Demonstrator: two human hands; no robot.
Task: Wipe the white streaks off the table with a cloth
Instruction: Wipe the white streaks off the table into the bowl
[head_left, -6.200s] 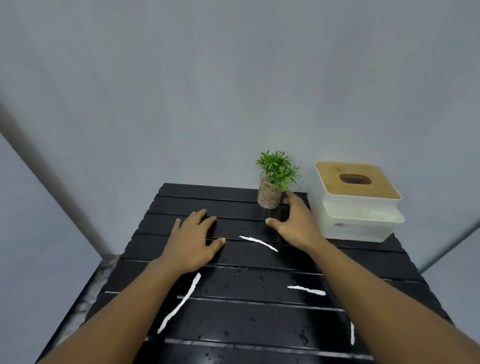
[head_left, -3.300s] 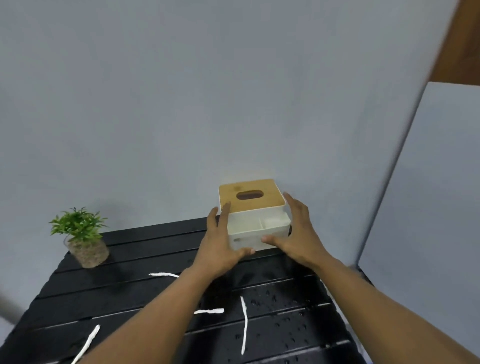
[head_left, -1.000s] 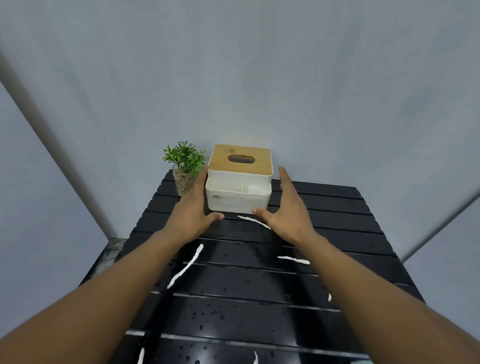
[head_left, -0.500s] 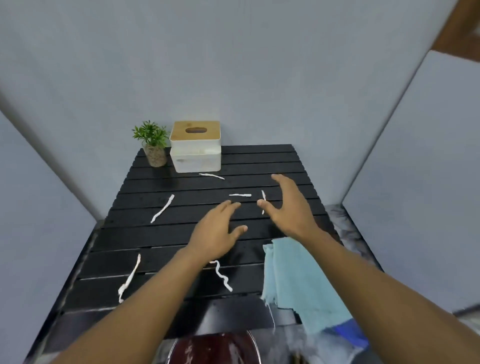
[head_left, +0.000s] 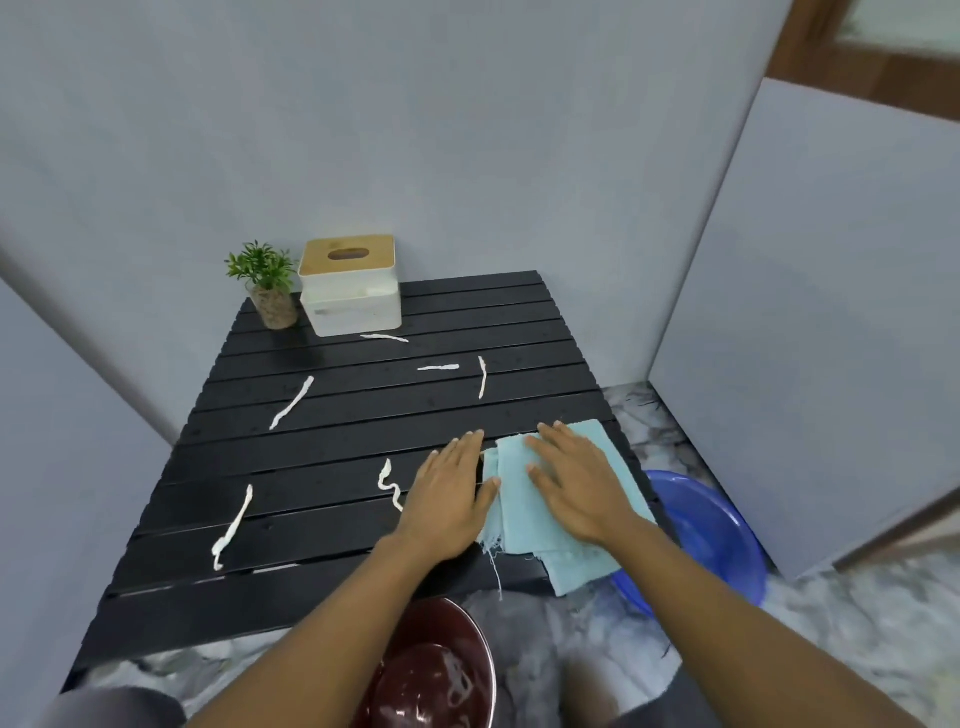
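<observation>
A black slatted table (head_left: 322, 447) carries several white streaks: one long streak (head_left: 292, 401) at mid-left, one streak (head_left: 232, 527) near the front left, a wavy streak (head_left: 389, 483) beside my left hand, others near the back. A light blue cloth (head_left: 511, 501) lies folded at the table's front right corner, hanging over the edge. My right hand (head_left: 576, 480) rests flat on the cloth, fingers spread. My left hand (head_left: 449, 493) lies flat on the table, its thumb touching the cloth's left edge.
A white tissue box with a wooden lid (head_left: 350, 286) and a small potted plant (head_left: 267, 286) stand at the table's back left. A blue basin (head_left: 706, 535) sits on the floor to the right, a dark red bowl (head_left: 431, 670) below the front edge. Grey walls surround.
Both hands have come back from the tissue box at the rear to the front right. The right hand now lies on the cloth, the left beside it.
</observation>
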